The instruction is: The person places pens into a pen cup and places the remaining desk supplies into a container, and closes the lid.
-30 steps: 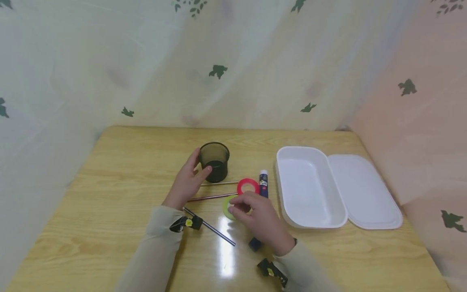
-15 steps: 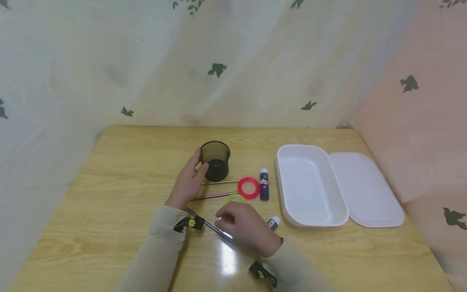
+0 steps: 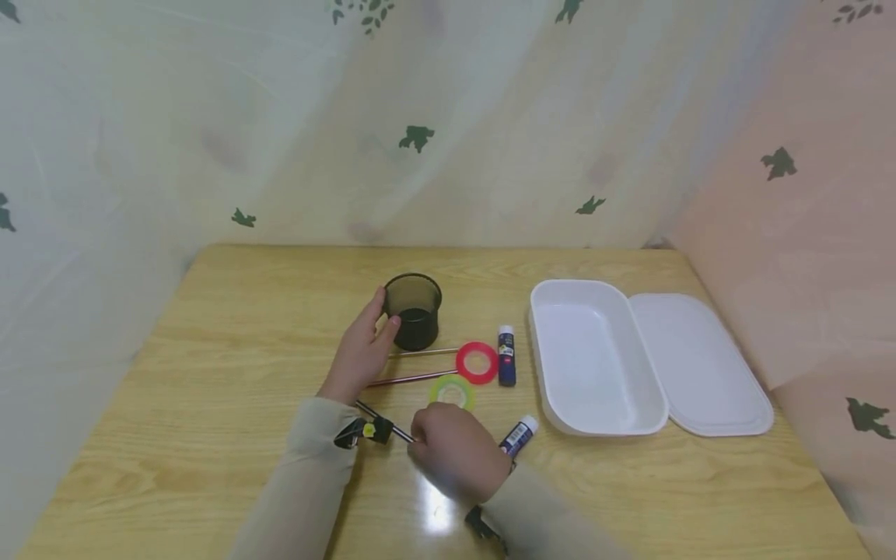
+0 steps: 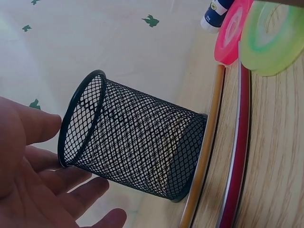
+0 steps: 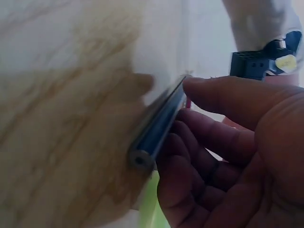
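Observation:
A black mesh pen holder (image 3: 413, 311) stands upright on the wooden table. My left hand (image 3: 360, 350) rests against its near left side, thumb and fingers spread at the rim; in the left wrist view, the mesh pen holder (image 4: 137, 137) holds nothing. Low over the table, my right hand (image 3: 458, 451) pinches a shiny dark-blue pencil (image 5: 161, 126) between thumb and curled fingers. Its blunt end shows in the right wrist view. A gold pencil (image 4: 204, 161) and a dark-red pencil (image 4: 237, 156) lie between the mesh holder and the right hand.
Beside the pencils lie a pink tape roll (image 3: 477, 362) and a green tape roll (image 3: 451, 392). Two glue sticks, one upright in line (image 3: 507, 356) and one slanted (image 3: 519, 435), lie rightward. Further right are a white box (image 3: 595, 358) and its lid (image 3: 703, 365).
My right hand has moved left and down from beside the green tape and has taken hold of the dark-blue pencil. The slanted glue stick has come into view. My left hand stays at the mesh holder.

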Tool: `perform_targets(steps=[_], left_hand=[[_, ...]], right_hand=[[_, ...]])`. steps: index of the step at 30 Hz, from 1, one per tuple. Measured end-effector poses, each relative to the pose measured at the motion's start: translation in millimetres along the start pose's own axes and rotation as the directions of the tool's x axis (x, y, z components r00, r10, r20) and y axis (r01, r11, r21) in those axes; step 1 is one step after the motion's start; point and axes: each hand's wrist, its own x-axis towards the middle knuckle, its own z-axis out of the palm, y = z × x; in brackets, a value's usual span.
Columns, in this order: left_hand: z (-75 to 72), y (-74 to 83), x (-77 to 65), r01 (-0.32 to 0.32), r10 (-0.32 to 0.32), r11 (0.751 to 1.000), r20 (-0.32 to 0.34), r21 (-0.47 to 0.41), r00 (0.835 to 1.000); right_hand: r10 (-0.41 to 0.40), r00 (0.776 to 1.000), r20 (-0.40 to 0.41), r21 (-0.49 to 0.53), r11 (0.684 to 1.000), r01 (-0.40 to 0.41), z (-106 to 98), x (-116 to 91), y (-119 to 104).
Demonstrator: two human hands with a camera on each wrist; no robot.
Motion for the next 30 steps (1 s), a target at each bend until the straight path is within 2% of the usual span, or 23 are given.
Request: perform_targets(steps=[6, 15, 20, 30], left_hand=[[-0.6, 1.7, 0.0, -0.015, 0.015, 1.0, 0.0, -0.007, 1.0], [-1.3, 2.1, -1.8, -0.013, 0.013, 1.0, 0.007, 0.014, 1.0], [-2.0, 1.5, -1.8, -0.008, 0.008, 1.0, -0.001, 0.008, 1.0], [-3.0, 2.6, -2.6, 0.006, -0.006, 1.0, 0.001, 0.01, 1.0]], right_hand=[[-0.002, 1.0, -0.015, -0.038, 0.999, 0.002, 5.1, 2.9, -0.9], [0.035, 0.998, 0.042, -0.028, 0.999, -0.034, 7.2, 0.4, -2.7], [0.036, 0.998, 0.046, -0.002, 0.999, -0.036, 7.6, -1.0, 0.3], [0.011, 1.0, -0.018, 0.066, 0.998, -0.01, 3.8, -3.9, 4.7]])
